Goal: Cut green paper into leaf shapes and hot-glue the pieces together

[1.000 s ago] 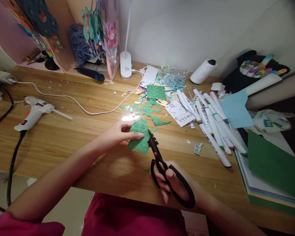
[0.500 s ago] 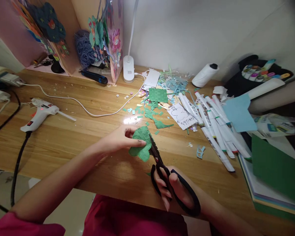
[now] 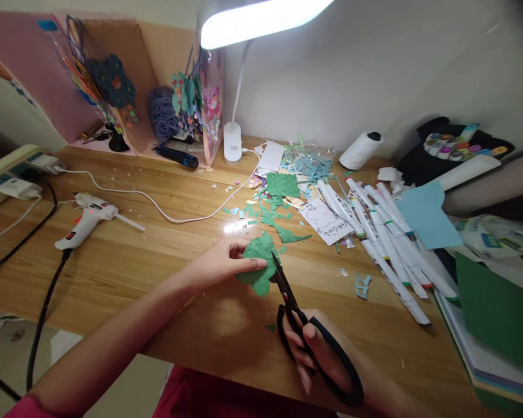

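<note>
Between the thumb and fingers of my left hand (image 3: 226,264) is a green paper cutout (image 3: 261,284) with rounded lobes, held a little above the wooden desk. My right hand (image 3: 309,354) has its fingers through the black handles of a pair of scissors (image 3: 287,296). The blades point up and away, with their tips at the cutout's right edge. Beyond the hands lie green paper scraps (image 3: 270,216), a woven green paper square (image 3: 283,184) and a white card with a flower outline (image 3: 325,220).
White markers (image 3: 387,244) lie in a pile on the right, near a stack of coloured paper (image 3: 497,313). A glue gun (image 3: 85,220) rests at the left with its cord over the desk edge. A lit lamp (image 3: 261,23) overhangs the back.
The view has tilted up, bringing the lamp head into sight. The green cutout has turned slightly in my left hand, and the scissor blades look closer together.
</note>
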`<state>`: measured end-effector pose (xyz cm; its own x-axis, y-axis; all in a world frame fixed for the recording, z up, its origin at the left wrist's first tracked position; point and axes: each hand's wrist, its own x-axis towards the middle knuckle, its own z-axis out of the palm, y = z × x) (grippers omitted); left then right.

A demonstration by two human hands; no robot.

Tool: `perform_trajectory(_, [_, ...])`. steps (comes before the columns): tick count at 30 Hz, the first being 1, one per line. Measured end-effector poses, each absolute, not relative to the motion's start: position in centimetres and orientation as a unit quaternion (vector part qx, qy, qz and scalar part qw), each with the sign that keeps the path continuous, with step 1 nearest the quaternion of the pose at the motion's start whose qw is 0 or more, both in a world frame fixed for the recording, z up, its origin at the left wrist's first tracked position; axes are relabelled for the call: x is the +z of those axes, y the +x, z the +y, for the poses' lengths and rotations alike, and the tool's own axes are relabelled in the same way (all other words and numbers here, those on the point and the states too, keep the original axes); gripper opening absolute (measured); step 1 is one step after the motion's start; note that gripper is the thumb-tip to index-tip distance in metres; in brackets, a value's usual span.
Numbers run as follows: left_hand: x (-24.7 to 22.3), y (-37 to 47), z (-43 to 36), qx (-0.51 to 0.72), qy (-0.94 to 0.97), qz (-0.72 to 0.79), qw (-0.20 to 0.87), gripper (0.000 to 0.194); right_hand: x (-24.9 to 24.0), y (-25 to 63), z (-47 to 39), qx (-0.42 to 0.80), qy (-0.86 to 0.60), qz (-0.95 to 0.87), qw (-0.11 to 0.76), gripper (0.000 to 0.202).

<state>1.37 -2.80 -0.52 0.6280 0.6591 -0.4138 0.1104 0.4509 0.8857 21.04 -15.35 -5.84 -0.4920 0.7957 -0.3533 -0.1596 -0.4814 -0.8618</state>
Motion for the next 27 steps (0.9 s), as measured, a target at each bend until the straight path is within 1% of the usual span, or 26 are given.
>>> perform_trajectory(4, [-1.2, 2.0, -3.6, 0.206, 0.451, 0.401, 0.771, 0.025, -7.0, 20.9, -15.6, 0.749, -0.401, -0.408, 0.334, 0.053])
perform_trajectory(9, [-1.4, 2.3, -3.9, 0.239, 0.43, 0.4, 0.773, 0.022, -7.2, 20.9, -15.5, 0.751, -0.403, -0.401, 0.336, 0.054])
perform_trajectory(16, [-1.4, 2.4, -3.8, 0.232, 0.405, 0.414, 0.782, 0.022, -6.9, 21.1, -15.6, 0.755, -0.396, -0.41, 0.323, 0.056])
perform_trajectory(22, [-1.1, 2.5, -4.0, 0.217, 0.41, 0.419, 0.781, 0.021, -6.0, 20.7, -15.7, 0.762, -0.397, -0.414, 0.3, 0.067])
perform_trajectory(27, [-0.9, 2.6, -4.1, 0.207, 0.416, 0.42, 0.78, 0.02, -6.5, 20.3, -15.9, 0.761, -0.401, -0.412, 0.3, 0.066])
